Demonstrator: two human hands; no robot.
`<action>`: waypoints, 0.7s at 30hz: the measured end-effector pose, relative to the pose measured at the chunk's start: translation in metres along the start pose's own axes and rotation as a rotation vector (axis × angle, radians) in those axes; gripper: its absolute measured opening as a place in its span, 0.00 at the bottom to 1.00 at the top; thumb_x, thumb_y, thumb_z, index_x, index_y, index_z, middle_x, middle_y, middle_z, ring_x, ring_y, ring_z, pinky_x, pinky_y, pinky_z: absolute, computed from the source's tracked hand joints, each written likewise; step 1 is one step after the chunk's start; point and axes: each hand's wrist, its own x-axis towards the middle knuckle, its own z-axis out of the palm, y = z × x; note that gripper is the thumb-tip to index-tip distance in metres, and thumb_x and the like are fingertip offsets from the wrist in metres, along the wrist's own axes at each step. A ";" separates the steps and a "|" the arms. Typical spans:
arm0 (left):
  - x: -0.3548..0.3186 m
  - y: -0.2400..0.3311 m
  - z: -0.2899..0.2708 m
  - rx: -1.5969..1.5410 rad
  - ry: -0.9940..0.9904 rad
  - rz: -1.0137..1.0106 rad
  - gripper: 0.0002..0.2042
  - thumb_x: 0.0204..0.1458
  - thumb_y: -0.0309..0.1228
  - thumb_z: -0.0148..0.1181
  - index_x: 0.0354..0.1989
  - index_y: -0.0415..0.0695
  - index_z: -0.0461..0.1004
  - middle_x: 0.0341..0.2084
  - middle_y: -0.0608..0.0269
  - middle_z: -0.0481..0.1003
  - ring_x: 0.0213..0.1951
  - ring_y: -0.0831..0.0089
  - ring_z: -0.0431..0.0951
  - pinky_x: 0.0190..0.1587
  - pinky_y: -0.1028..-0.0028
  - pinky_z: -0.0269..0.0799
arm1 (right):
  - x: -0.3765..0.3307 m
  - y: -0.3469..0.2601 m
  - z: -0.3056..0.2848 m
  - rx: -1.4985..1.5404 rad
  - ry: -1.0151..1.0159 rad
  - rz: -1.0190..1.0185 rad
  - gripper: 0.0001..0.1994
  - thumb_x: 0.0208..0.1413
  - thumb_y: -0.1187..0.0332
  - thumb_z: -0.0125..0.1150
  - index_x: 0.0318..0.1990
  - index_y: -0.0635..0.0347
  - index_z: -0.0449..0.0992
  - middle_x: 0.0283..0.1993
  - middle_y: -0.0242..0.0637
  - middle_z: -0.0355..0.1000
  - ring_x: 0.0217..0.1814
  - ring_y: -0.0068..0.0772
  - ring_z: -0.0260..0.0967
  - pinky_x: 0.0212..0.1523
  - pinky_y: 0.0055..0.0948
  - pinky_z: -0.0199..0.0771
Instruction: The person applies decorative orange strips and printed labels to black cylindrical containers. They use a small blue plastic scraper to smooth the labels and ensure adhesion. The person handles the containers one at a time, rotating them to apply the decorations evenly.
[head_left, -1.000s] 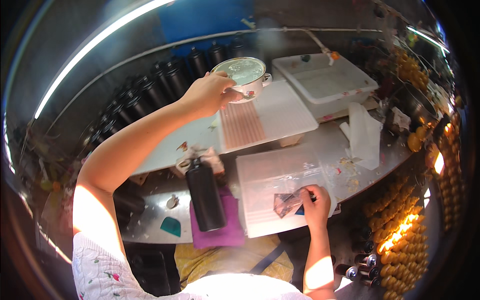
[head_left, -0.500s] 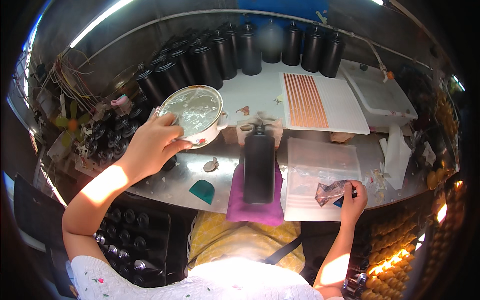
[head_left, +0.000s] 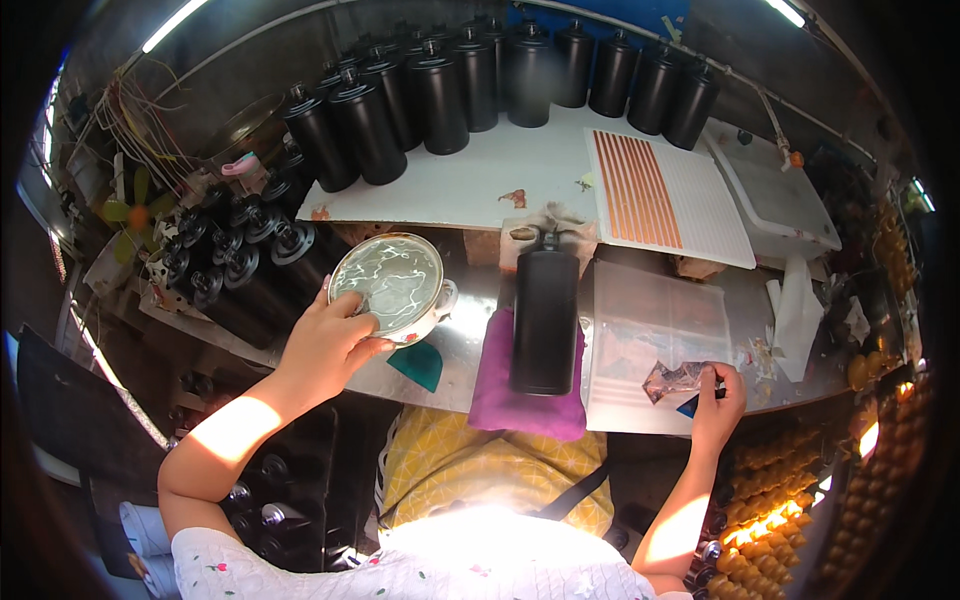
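One pot [head_left: 429, 326], rippled liquid [head_left: 388, 280] inside | left hand [head_left: 328, 345] gripping it | right hand [head_left: 720, 402] pinching patterned film [head_left: 672, 380]

I am wearing a white top [head_left: 420, 572] with red flowers [head_left: 474, 568] and yellow, pale-lined cloth [head_left: 430, 470]. My pot [head_left: 424, 322] is showing white, the bottle [head_left: 545, 320] black, the pad [head_left: 490, 400] purple, the white sheet [head_left: 710, 205] 1 band of orange stripes [head_left: 637, 195].
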 end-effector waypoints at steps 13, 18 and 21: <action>0.050 -0.059 0.095 0.005 0.107 -0.027 0.10 0.52 0.35 0.67 0.29 0.41 0.75 0.30 0.55 0.70 0.37 0.49 0.74 0.65 0.46 0.60 | -0.006 -0.004 -0.003 -0.091 0.029 -0.100 0.03 0.58 0.74 0.61 0.37 0.63 0.76 0.34 0.38 0.72 0.37 0.38 0.68 0.38 0.33 0.65; 0.064 -0.074 0.100 0.095 0.114 -0.008 0.10 0.53 0.35 0.66 0.29 0.42 0.76 0.32 0.54 0.72 0.36 0.49 0.74 0.53 0.53 0.67 | 0.001 -0.027 -0.007 -0.100 0.018 -0.171 0.02 0.57 0.76 0.61 0.36 0.64 0.76 0.34 0.39 0.72 0.37 0.40 0.68 0.39 0.34 0.66; 0.072 -0.064 0.097 0.141 0.061 -0.042 0.10 0.53 0.38 0.65 0.30 0.43 0.77 0.33 0.55 0.74 0.33 0.52 0.75 0.38 0.59 0.66 | 0.008 -0.037 -0.015 -0.164 0.013 -0.263 0.03 0.54 0.77 0.62 0.35 0.63 0.76 0.33 0.40 0.73 0.37 0.44 0.69 0.39 0.37 0.67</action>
